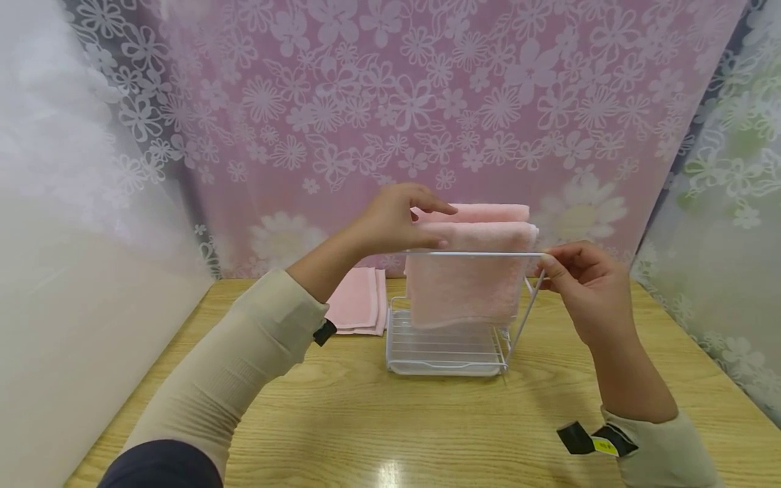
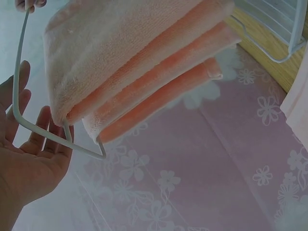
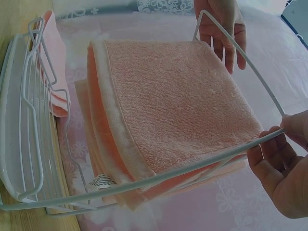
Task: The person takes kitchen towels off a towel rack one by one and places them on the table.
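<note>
Pink towels (image 1: 466,285) hang over bars at the top of a white wire rack (image 1: 445,362), above its slatted lower shelf and tray. The right hand (image 1: 588,291) pinches the rack's upper right front corner between thumb and fingers. At the top left, the left hand (image 1: 393,220) is beside the towels with its fingers spread. In the left wrist view the left hand (image 2: 36,168) lies behind the wire frame, its fingers loosely extended near the edge of the towels (image 2: 134,53). The right wrist view shows the right hand (image 3: 284,168) holding the frame corner by the towels (image 3: 178,106).
Folded pink cloths (image 1: 356,301) lie on the wooden table (image 1: 342,413) to the left of the rack. A pink flowered curtain (image 1: 427,102) hangs behind the table, with pale sheets on the left and right sides.
</note>
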Tool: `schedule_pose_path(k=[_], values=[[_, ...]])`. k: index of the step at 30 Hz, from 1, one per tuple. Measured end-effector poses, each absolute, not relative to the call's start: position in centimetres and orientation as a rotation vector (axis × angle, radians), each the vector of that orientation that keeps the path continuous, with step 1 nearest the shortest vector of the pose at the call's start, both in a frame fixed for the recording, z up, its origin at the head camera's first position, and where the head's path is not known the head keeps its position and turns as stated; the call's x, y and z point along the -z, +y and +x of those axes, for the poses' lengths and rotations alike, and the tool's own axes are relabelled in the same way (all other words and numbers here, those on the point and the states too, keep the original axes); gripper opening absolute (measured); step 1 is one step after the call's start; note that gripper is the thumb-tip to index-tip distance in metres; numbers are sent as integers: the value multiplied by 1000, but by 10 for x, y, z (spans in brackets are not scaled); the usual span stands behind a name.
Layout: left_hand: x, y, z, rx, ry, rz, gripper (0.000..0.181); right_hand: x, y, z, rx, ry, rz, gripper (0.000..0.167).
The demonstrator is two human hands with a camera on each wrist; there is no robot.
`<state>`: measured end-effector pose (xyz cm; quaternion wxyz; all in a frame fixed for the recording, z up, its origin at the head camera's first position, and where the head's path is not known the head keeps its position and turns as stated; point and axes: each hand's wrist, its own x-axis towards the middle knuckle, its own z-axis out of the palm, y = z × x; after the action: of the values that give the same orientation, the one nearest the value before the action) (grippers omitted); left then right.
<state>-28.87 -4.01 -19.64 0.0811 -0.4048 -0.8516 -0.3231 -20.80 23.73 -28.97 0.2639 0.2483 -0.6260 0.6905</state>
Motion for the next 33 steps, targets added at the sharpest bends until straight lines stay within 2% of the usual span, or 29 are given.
schedule_pose_path(k=[20, 33], values=[[190, -3, -297, 826, -2676, -1257, 37, 290, 239, -210, -1870, -1695, 697, 7], [194, 6, -304, 893, -2702, -1271, 40, 292, 239, -212, -1881, -1659, 738, 7]])
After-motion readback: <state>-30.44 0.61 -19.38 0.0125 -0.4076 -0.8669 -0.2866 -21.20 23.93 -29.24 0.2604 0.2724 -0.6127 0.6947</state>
